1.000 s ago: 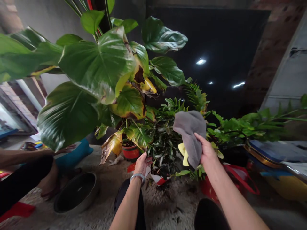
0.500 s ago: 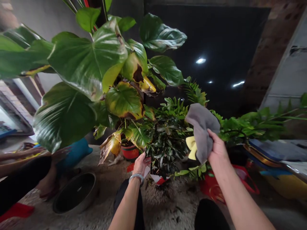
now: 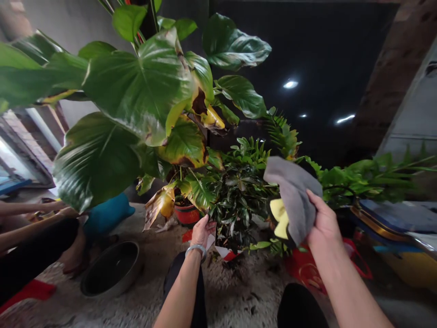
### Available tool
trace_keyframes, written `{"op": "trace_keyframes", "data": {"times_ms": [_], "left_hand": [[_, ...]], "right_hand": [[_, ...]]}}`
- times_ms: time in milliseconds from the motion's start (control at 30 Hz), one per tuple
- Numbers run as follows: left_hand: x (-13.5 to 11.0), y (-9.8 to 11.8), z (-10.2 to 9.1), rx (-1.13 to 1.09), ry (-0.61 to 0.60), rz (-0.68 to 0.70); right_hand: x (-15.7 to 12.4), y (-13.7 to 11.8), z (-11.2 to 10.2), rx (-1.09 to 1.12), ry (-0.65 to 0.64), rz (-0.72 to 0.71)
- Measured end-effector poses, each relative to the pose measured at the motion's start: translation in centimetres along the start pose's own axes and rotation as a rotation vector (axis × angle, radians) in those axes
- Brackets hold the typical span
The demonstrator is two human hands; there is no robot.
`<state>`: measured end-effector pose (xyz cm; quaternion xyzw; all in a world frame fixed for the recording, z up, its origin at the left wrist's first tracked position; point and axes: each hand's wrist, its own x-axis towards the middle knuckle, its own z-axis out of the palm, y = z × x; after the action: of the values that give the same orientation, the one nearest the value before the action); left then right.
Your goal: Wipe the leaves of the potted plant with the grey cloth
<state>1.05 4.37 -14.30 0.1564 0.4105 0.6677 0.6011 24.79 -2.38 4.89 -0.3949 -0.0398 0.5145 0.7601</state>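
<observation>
My right hand (image 3: 323, 223) is closed on a grey cloth (image 3: 294, 196) with a yellow side, held against the right edge of a small dark-leaved potted plant (image 3: 239, 200). My left hand (image 3: 202, 231), with a silver bangle at the wrist, grips the white-and-red pot rim (image 3: 223, 252) at the plant's lower left. A large-leaved plant (image 3: 136, 100) in a red pot (image 3: 187, 214) rises behind and to the left, some leaves yellowed and brown.
A dark round bowl (image 3: 109, 269) lies on the shaggy rug at the lower left. Another person's arms and legs (image 3: 30, 237) reach in from the left edge. Feathery green plants (image 3: 358, 180), a red bag (image 3: 307, 269) and a blue-and-yellow container (image 3: 396, 237) stand at the right.
My right hand has carried the grey cloth rightwards and a little down along the small plant's foliage. My left hand has stayed on the pot.
</observation>
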Motion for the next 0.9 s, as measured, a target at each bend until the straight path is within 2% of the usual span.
{"op": "trace_keyframes", "data": {"times_ms": [33,100,233,300,367,433,500,567,667,800,867,900], "left_hand": [[0.0,-0.1,0.0,0.0,0.0,0.003],[0.0,-0.1,0.1,0.001,-0.001,0.009],[0.0,0.0,0.0,0.004,-0.004,0.011],[-0.1,0.1,0.0,0.005,-0.005,0.007],[-0.1,0.1,0.0,0.006,-0.004,0.003],[-0.2,0.2,0.0,0.005,-0.003,-0.001],[-0.2,0.2,0.1,0.002,-0.003,-0.004],[-0.3,0.2,0.2,-0.005,-0.001,-0.002],[-0.4,0.2,0.2,-0.015,0.003,0.003],[-0.3,0.1,0.1,-0.018,0.006,0.008],[-0.3,0.1,0.0,-0.016,0.007,0.009],[-0.2,0.1,0.0,-0.015,0.006,0.008]], "right_hand": [[0.6,0.2,0.7,0.023,-0.021,0.014],[1.2,1.3,0.9,-0.009,-0.016,0.139],[-0.7,4.3,-2.7,-0.214,0.053,0.421],[-2.5,4.5,-4.1,-0.273,0.047,0.514],[-3.8,3.5,-4.1,-0.246,0.067,0.479],[-4.0,1.8,-2.6,-0.131,0.093,0.297],[-3.2,0.5,-0.6,0.0,0.064,0.088],[-2.1,0.3,0.9,0.047,0.004,0.016],[-1.2,2.5,0.4,-0.066,0.008,0.15],[-3.0,6.9,-3.5,-0.296,0.041,0.435],[-4.2,7.7,-4.7,-0.355,-0.015,0.524],[-4.6,7.5,-4.7,-0.355,-0.068,0.517]]}}
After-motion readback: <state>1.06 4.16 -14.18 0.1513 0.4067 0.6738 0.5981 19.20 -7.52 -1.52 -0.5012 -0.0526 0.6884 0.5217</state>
